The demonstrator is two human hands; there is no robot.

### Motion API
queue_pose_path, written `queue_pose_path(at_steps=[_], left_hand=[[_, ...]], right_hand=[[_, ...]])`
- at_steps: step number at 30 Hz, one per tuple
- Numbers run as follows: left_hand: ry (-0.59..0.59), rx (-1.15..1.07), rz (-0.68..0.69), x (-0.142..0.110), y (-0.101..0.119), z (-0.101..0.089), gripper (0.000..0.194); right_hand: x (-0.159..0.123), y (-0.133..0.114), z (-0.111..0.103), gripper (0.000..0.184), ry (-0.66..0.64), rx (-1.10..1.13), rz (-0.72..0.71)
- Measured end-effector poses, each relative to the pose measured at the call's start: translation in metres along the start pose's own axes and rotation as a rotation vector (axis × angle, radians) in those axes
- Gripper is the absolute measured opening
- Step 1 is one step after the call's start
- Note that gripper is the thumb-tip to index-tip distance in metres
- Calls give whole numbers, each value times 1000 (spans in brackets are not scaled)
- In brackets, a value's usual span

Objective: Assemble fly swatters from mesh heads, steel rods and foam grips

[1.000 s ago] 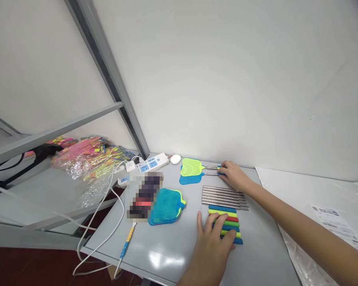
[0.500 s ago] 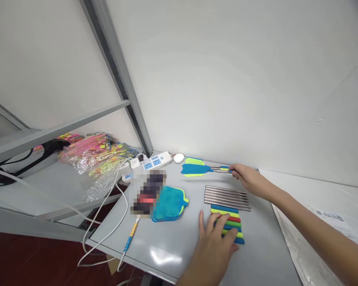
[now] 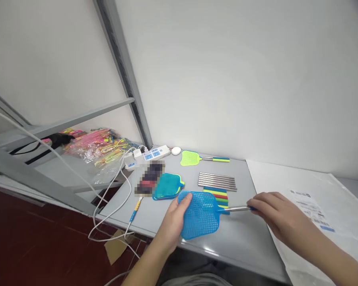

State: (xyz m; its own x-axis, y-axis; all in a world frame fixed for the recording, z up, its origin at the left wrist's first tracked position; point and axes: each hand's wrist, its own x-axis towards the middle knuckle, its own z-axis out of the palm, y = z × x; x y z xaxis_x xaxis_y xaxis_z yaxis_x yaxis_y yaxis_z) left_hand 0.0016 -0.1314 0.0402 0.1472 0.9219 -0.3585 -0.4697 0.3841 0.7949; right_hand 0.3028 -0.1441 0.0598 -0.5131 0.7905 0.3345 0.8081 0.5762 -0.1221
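A blue fly swatter is held in the air over the near edge of the surface, its mesh head toward the left. The left hand pinches the head's edge, thumb on top; the right hand has its fingers closed around the handle end. Just beyond the swatter lie coloured grips, partly covered by it, then a row of metal tubes. Left of these are stacked swatter heads; farther back, near the wall, lies a yellow-green swatter.
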Motion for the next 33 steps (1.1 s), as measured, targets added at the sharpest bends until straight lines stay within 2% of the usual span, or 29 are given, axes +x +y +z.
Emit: queue_pose_path(at_steps=[2, 4, 9, 14, 17, 22, 27, 30, 33], left_hand=[[79, 88, 45, -11, -6, -3, 51], [105, 157, 84, -24, -15, -5, 50], [37, 195, 52, -53, -26, -6, 52], [-23, 274, 116, -71, -19, 3, 52], [-77, 341, 123, -74, -25, 11, 47], [-156, 445, 119, -79, -43, 19, 39], [-234, 380, 26, -87, -46, 15, 34], [-258, 271, -56, -91, -43, 12, 31], [-277, 121, -108, -94, -40, 10, 23]], right_hand=[[-16, -22, 0, 33, 6, -38, -27], [-31, -42, 0, 39, 23, -98, -39], [-59, -81, -6, 22, 12, -196, 28], [-64, -108, -8, 28, -32, -122, 41], [-63, -114, -1, 27, -49, 18, 64], [-71, -110, 5, 18, -115, 429, 185], [-81, -110, -3, 17, -189, 517, 238], [-84, -113, -8, 19, -252, 548, 236], [-86, -115, -12, 20, -258, 584, 227]])
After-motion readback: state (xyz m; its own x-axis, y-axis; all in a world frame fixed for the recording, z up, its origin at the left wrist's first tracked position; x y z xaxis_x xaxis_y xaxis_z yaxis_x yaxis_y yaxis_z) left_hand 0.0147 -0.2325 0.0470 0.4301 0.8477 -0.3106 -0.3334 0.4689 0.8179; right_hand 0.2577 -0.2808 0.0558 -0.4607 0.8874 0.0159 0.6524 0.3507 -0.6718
